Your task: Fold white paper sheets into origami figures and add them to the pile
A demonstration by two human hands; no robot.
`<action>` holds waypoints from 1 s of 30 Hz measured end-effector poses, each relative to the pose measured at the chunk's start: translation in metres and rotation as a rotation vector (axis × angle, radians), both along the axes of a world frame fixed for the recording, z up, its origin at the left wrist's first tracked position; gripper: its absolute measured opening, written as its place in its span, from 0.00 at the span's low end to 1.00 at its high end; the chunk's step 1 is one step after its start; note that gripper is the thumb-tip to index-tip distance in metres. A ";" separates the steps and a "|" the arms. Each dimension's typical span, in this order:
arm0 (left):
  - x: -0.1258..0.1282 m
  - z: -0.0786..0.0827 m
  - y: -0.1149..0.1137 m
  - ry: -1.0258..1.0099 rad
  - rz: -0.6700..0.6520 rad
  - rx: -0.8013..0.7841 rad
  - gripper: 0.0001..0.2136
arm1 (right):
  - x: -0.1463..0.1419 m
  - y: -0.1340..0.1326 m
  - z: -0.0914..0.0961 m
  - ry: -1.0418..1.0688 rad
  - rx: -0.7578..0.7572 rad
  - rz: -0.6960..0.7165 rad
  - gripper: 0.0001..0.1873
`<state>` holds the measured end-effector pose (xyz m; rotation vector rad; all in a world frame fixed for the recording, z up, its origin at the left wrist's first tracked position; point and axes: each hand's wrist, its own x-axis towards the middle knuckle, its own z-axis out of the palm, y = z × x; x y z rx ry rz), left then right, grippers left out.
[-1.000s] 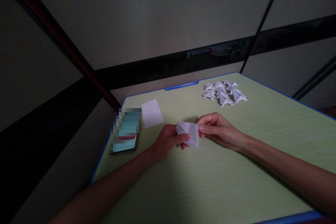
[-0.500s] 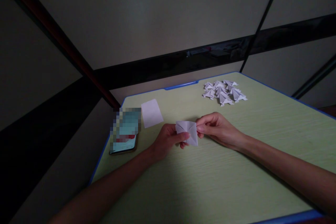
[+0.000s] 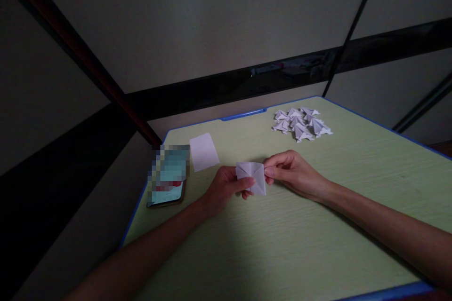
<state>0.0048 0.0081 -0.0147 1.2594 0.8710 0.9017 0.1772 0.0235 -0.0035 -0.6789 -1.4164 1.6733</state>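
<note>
A small folded piece of white paper (image 3: 259,181) with creases meeting near its middle is held over the table. My left hand (image 3: 229,186) pinches it from the left, thumb lying across the front and fingers behind. At its right edge, my right hand (image 3: 291,169) grips the paper between thumb and forefinger. The back of the paper and the fingertips behind it are hidden.
On the pale green, blue-edged table (image 3: 282,244), a flat white paper sheet (image 3: 205,152) lies beyond my left hand. A phone (image 3: 169,178), partly pixelated, lies at the left edge. Several folded paper figures (image 3: 300,123) sit at the back right. A dark-striped panel (image 3: 229,80) stands behind.
</note>
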 end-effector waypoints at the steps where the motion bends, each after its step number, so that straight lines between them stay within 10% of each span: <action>1: 0.000 0.000 0.000 0.003 -0.002 0.002 0.11 | 0.000 0.000 0.000 -0.005 0.008 -0.002 0.04; 18: 0.004 0.006 -0.002 0.084 0.066 0.007 0.11 | -0.006 -0.010 0.005 -0.136 0.399 -0.168 0.02; 30: 0.004 0.005 -0.002 0.101 0.103 0.049 0.11 | -0.010 -0.011 0.004 -0.181 0.336 -0.223 0.04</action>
